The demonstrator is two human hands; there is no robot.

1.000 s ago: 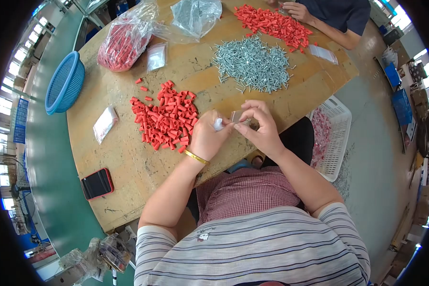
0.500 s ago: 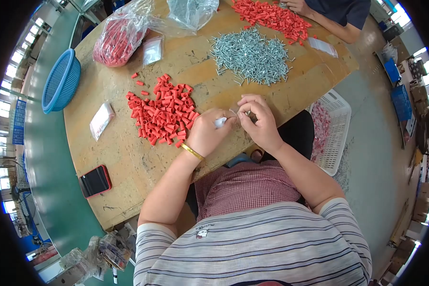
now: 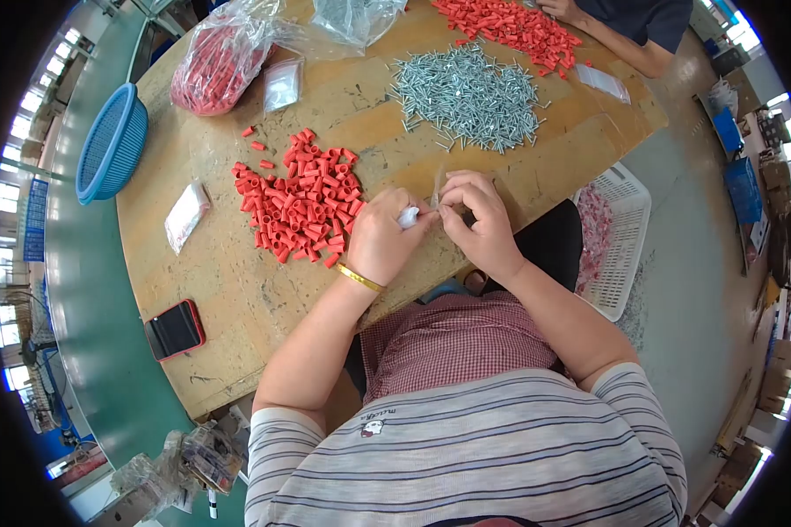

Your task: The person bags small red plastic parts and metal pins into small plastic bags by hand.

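My left hand, with a yellow bangle at the wrist, is closed around a crumpled white plastic wad. Its thumb and forefinger meet the fingertips of my right hand above the table's near edge. Between the two hands a small clear plastic bag stands up, pinched by my right fingers; its lower part is hidden. Left of my hands lies a pile of red tapered plastic caps. Beyond them is a heap of silver screws.
On the wooden table lie a phone, small plastic bags and a large bag of red caps. A blue basket is at the left edge. A white crate stands at right. A co-worker's arm rests near more red caps.
The clear bag now stands higher between my fingertips. My hands stay close together in nearly the same place. The view has shifted slightly.
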